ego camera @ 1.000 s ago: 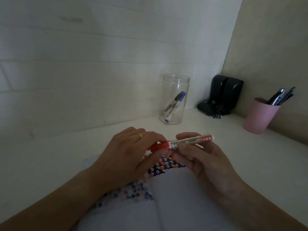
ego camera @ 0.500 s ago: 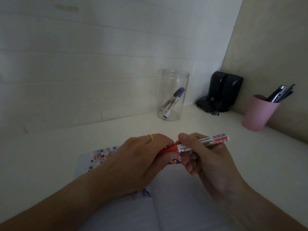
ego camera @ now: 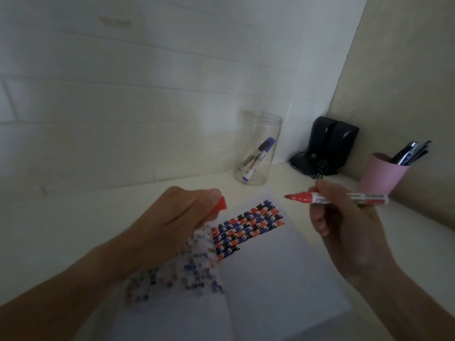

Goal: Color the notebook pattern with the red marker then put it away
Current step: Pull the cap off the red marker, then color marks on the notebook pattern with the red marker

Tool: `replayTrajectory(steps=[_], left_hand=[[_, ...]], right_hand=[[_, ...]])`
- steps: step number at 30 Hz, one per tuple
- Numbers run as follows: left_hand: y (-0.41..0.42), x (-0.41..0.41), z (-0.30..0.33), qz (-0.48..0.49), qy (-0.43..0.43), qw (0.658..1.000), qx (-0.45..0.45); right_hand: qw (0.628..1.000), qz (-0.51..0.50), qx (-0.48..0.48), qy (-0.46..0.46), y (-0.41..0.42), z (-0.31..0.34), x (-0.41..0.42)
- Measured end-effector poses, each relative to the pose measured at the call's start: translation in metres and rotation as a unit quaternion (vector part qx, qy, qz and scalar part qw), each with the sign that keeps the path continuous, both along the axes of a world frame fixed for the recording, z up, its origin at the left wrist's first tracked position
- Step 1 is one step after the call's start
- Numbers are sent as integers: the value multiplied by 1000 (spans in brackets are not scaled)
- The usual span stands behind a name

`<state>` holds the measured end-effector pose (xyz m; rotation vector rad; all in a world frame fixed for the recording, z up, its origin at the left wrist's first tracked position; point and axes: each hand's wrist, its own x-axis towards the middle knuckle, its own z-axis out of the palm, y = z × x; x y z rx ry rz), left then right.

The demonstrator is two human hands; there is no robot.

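An open notebook [ego camera: 283, 274] lies on the white desk in front of me, with a red, blue and black pattern [ego camera: 248, 227] across the top of its pages. My right hand [ego camera: 344, 232] holds the red marker [ego camera: 337, 198] level above the notebook's far right corner, its bare red tip pointing left. My left hand [ego camera: 172, 220] is closed around the marker's red cap [ego camera: 220, 205], over the left page. Cap and marker are apart, with a gap between them.
A clear plastic jar [ego camera: 258, 150] with a blue marker and a black one inside stands at the back by the wall. Two black speakers [ego camera: 330, 143] with a cable fill the corner. A pink cup [ego camera: 380, 174] of pens stands at the right wall.
The cap has come off the red marker. My left hand drew it away to the left while my right hand moved the marker to the right. The notebook's pattern shows between the hands.
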<state>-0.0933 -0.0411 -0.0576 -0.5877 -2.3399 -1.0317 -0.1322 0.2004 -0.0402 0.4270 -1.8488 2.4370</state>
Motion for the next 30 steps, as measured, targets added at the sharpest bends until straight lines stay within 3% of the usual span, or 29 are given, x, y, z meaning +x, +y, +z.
replayTrajectory(steps=[5, 12, 17, 21, 30], left_hand=[[-1, -7, -7, 39, -14, 987, -158], [-4, -21, -21, -29, -102, 965, -241], [-10, -27, -25, -38, -127, 962, -239], [-15, -29, -30, -48, -127, 962, -237], [-16, -35, -35, -87, -107, 969, -202]], right_hand=[[999, 35, -19, 2, -3, -7, -5], [999, 45, 7, 7, 2, -9, -4], [993, 72, 89, -23, -7, -19, 0], [982, 36, 182, -26, -16, -34, -1], [972, -7, 233, 13, -19, -49, -1]])
